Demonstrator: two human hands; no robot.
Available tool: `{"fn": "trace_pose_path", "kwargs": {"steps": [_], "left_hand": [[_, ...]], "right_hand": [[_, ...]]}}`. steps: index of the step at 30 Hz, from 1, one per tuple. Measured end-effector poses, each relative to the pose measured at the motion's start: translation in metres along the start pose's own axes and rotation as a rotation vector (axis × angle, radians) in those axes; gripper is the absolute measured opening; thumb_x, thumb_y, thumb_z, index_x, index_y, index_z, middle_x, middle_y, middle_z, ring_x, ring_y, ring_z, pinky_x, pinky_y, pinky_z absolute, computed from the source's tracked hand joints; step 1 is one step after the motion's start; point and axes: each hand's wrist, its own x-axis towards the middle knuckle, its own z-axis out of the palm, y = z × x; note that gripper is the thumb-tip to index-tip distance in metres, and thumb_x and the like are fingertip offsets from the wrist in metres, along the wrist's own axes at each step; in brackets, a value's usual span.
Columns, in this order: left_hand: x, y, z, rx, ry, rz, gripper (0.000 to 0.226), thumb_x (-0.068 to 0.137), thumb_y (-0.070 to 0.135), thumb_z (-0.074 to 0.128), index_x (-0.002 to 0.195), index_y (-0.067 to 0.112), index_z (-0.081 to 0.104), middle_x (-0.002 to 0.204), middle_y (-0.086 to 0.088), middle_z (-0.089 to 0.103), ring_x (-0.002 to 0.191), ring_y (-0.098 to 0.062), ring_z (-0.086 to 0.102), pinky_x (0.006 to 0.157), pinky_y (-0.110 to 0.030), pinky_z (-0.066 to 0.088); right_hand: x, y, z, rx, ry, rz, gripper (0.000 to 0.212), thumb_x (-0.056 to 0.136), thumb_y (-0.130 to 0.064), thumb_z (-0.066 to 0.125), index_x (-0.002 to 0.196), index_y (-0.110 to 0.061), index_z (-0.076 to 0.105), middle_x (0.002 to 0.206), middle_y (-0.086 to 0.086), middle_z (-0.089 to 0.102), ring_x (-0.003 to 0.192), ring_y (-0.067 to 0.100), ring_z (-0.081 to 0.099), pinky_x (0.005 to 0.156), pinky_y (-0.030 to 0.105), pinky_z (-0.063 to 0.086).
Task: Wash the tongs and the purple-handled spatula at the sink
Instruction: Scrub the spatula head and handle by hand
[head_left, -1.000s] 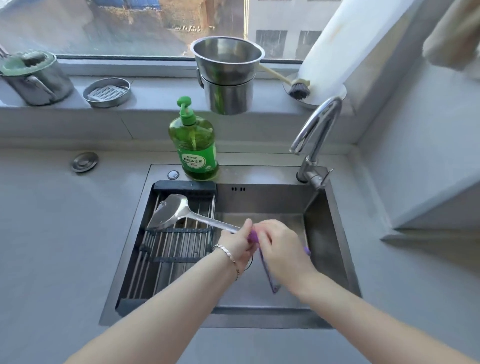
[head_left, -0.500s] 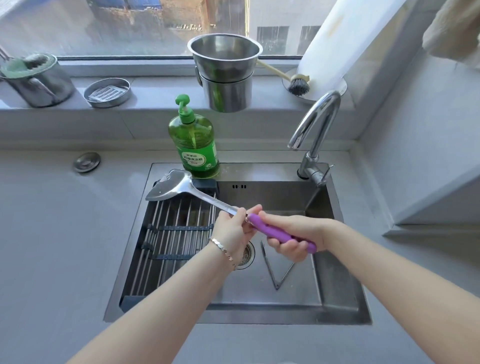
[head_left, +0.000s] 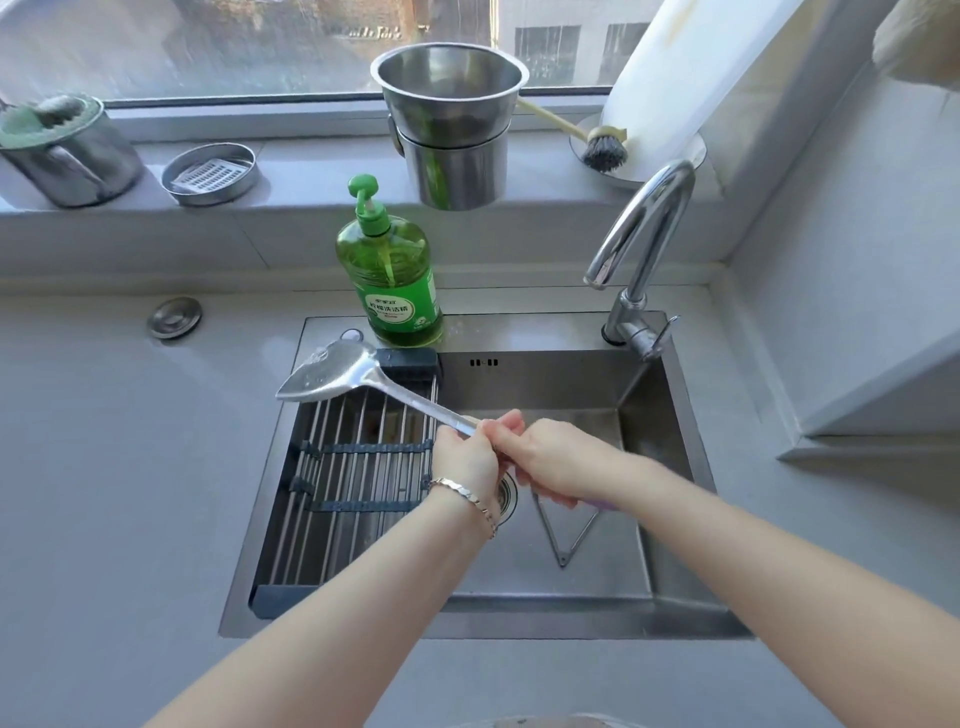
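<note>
The steel sink (head_left: 675, 467) carries a roll-up drying rack (head_left: 353, 483) over its left half. Above the basin, the purple-handled spatula (head_left: 337, 371) slants with its wet blade up-left over the rack. The right hand (head_left: 558, 465) is wrapped closed around its handle; the left hand (head_left: 467, 457) pinches the metal shaft. The tongs (head_left: 563, 535) lie on the basin floor beneath the right hand, beside the drain.

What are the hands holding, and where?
Both hold the spatula: the left hand on the metal shaft near the handle, the right hand around the purple handle.
</note>
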Motion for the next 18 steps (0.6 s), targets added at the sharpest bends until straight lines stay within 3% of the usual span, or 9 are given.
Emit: {"fn": "trace_pose_path", "kwargs": {"steps": [2, 5, 7, 9, 12, 13, 15, 17, 18], "left_hand": [[-0.005, 0.005, 0.002, 0.005, -0.097, 0.034, 0.007, 0.097, -0.002, 0.036, 0.095, 0.003, 0.040, 0.088, -0.015, 0.064, 0.082, -0.023, 0.064, 0.080, -0.036, 0.052], [-0.012, 0.012, 0.006, -0.030, -0.151, 0.064, 0.014, 0.094, -0.002, 0.044, 0.085, 0.008, 0.040, 0.087, -0.016, 0.065, 0.079, -0.023, 0.067, 0.078, -0.036, 0.053], [-0.007, 0.024, 0.002, -0.195, -0.124, 0.062, 0.020, 0.097, 0.006, 0.043, 0.079, 0.013, 0.040, 0.069, -0.010, 0.067, 0.061, -0.019, 0.068, 0.064, -0.032, 0.056], [0.008, 0.040, -0.010, -0.424, -0.020, 0.003, 0.035, 0.099, 0.032, 0.039, 0.069, 0.015, 0.041, 0.040, 0.004, 0.049, 0.032, -0.008, 0.048, 0.038, -0.015, 0.044], [0.023, 0.052, -0.020, -0.546, 0.118, -0.079, 0.059, 0.091, 0.062, 0.030, 0.055, 0.016, 0.039, 0.033, 0.008, 0.025, 0.025, -0.006, 0.020, 0.030, -0.012, 0.012], [0.025, 0.050, -0.019, -0.531, 0.185, -0.061, 0.060, 0.090, 0.063, 0.030, 0.054, 0.016, 0.036, 0.032, 0.009, 0.024, 0.025, -0.007, 0.018, 0.031, -0.014, 0.010], [0.027, 0.049, -0.015, -0.524, 0.327, -0.026, 0.057, 0.092, 0.061, 0.031, 0.055, 0.017, 0.034, 0.031, 0.010, 0.023, 0.025, -0.008, 0.017, 0.032, -0.014, 0.010], [0.027, 0.056, -0.011, -0.570, 0.400, -0.009, 0.057, 0.093, 0.059, 0.032, 0.062, 0.014, 0.049, 0.034, 0.014, 0.042, 0.030, -0.007, 0.030, 0.036, -0.014, 0.013], [0.028, 0.061, -0.009, -0.608, 0.403, -0.002, 0.061, 0.093, 0.058, 0.031, 0.076, 0.009, 0.063, 0.052, 0.015, 0.063, 0.042, -0.006, 0.045, 0.040, -0.015, 0.015]], "right_hand": [[0.001, 0.010, -0.018, 0.421, -0.345, 0.122, 0.061, 0.081, -0.073, 0.035, 0.060, -0.016, 0.044, 0.041, -0.007, 0.040, 0.032, 0.008, 0.034, 0.036, 0.016, 0.031], [-0.002, 0.020, -0.033, 0.658, -0.564, 0.166, 0.055, 0.071, -0.071, 0.037, 0.063, -0.017, 0.044, 0.039, -0.009, 0.035, 0.027, 0.001, 0.028, 0.030, 0.010, 0.024], [-0.007, 0.026, -0.037, 0.673, -0.635, 0.185, 0.055, 0.071, -0.069, 0.033, 0.061, -0.016, 0.044, 0.037, -0.009, 0.035, 0.025, 0.001, 0.027, 0.029, 0.009, 0.022], [-0.016, 0.035, -0.037, 0.616, -0.640, 0.215, 0.056, 0.075, -0.069, 0.031, 0.063, -0.015, 0.045, 0.037, -0.008, 0.036, 0.025, 0.002, 0.028, 0.029, 0.010, 0.023], [-0.021, 0.046, -0.025, 0.298, -0.335, 0.119, 0.057, 0.088, -0.065, 0.029, 0.065, -0.015, 0.044, 0.041, -0.006, 0.041, 0.030, 0.007, 0.032, 0.036, 0.017, 0.029], [-0.019, 0.047, -0.015, 0.159, -0.165, 0.033, 0.058, 0.089, -0.064, 0.028, 0.062, -0.016, 0.043, 0.043, -0.006, 0.042, 0.033, 0.009, 0.035, 0.040, 0.020, 0.031], [-0.014, 0.050, 0.004, -0.308, 0.367, -0.184, 0.060, 0.093, -0.061, 0.020, 0.055, -0.019, 0.038, 0.044, -0.003, 0.045, 0.036, 0.015, 0.043, 0.042, 0.024, 0.029], [-0.004, 0.048, 0.021, -0.597, 0.777, -0.358, 0.063, 0.100, -0.046, 0.011, 0.055, -0.018, 0.046, 0.047, -0.001, 0.050, 0.039, 0.021, 0.050, 0.039, 0.023, 0.030], [0.003, 0.046, 0.028, -0.617, 0.856, -0.430, 0.065, 0.101, -0.039, 0.010, 0.058, -0.016, 0.053, 0.050, 0.000, 0.052, 0.041, 0.022, 0.052, 0.039, 0.024, 0.033]]}}
